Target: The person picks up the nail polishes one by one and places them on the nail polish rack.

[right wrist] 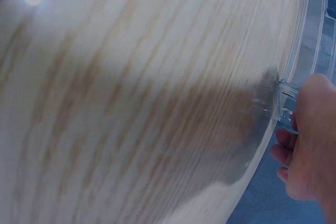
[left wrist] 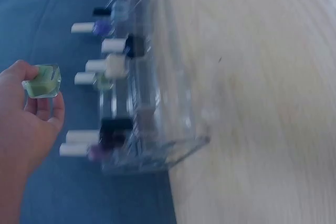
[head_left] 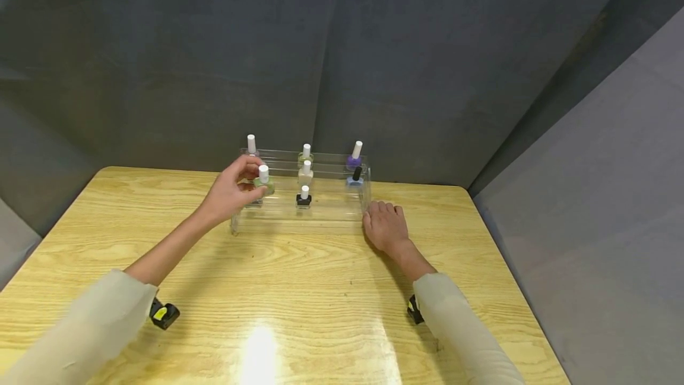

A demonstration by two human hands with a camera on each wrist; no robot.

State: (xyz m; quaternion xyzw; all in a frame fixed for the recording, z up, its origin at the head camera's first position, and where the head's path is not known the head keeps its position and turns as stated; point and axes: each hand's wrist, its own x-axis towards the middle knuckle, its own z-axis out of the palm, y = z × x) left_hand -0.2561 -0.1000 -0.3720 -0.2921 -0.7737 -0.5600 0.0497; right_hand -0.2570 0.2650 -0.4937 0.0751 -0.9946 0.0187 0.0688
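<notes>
A small nail polish bottle [head_left: 264, 182] with pale green polish and a white cap is pinched between the thumb and fingers of my left hand [head_left: 225, 193]. That hand holds it up in front of the left part of a clear tiered display rack [head_left: 336, 214]. In the left wrist view the bottle's glass base [left wrist: 43, 81] faces the camera, apart from the rack. My right hand [head_left: 386, 228] lies at the rack's right end, its thumb against the side panel. The right wrist view shows its curled fingers [right wrist: 282, 153] outside that end; the exact contact is partly hidden.
On the tiers stand a purple bottle [head_left: 354, 162], a light blue one [head_left: 354, 182], a cream one [head_left: 306, 176], a yellow-green one [head_left: 306, 155] and a black one [head_left: 303, 199]. More bottles are at the left end, partly behind my hand. A dark curtain [head_left: 214, 64] hangs behind the wooden table [head_left: 299, 290].
</notes>
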